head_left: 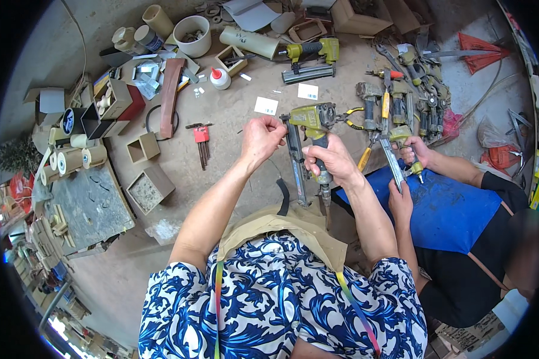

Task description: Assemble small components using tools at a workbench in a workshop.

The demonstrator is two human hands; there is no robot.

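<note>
My right hand (334, 159) is wrapped around the handle of a yellow-green pneumatic nail gun (311, 115). Its long metal magazine (294, 157) points down toward my apron, and an air hose fitting hangs below the grip. Beside the gun's nose, my left hand (262, 141) is closed with thumb and fingers pressed together; whatever it pinches is too small to make out. Two white labels (266, 106) with printed marks lie just beyond. A red hex key set (202, 142) rests on the bench to the left of my left hand.
At right, a co-worker in a blue apron (443, 206) holds another nail gun (392, 157). Pliers (352, 118) and piled nail guns lie nearby. Farther back are a nail gun (311, 55), a glue bottle (220, 78) and a white bucket (192, 37). Wooden boxes (150, 190) stand left.
</note>
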